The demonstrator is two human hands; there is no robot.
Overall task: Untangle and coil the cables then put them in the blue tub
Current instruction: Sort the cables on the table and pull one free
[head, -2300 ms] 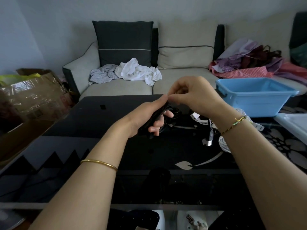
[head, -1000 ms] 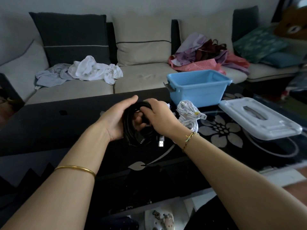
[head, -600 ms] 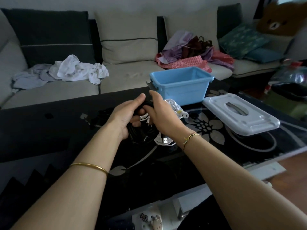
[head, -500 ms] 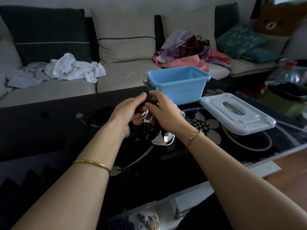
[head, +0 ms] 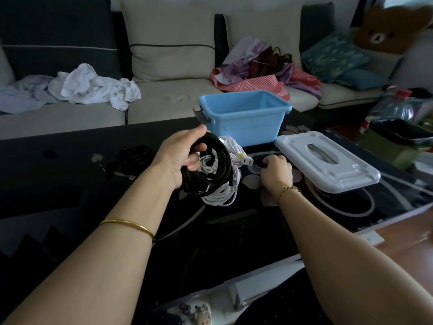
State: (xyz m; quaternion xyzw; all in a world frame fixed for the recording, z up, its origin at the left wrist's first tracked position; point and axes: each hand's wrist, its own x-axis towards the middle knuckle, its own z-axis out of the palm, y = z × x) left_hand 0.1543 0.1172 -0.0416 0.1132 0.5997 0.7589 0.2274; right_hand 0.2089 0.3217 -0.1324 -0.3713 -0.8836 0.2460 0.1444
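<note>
Grey sofa (head: 164,106) runs across the far side, with a white laundry heap (head: 93,87) on the left seat and a coloured clothes pile (head: 257,66) further right. Black glass table (head: 70,184) is nearer, with a flower print. White lid (head: 328,165) lies flat on the table at right. Blue tub (head: 243,123) stands upright at the far table edge, just left of and beyond the lid.

White cable bundle (head: 225,193) is at centre, near side of the tub, touching the black cable coil (head: 218,165); can't tell if it rests on the table or hangs. Loose black cable (head: 133,153) lies on the table at left, apart.

Left hand (head: 178,158) is at centre, fingers curled through the black cable coil, thumb over the top. Right hand (head: 276,170) is low, by the lid's left edge, fingers curled on a small black cable end (head: 260,160). White plug (head: 246,160) is just left of it.
</note>
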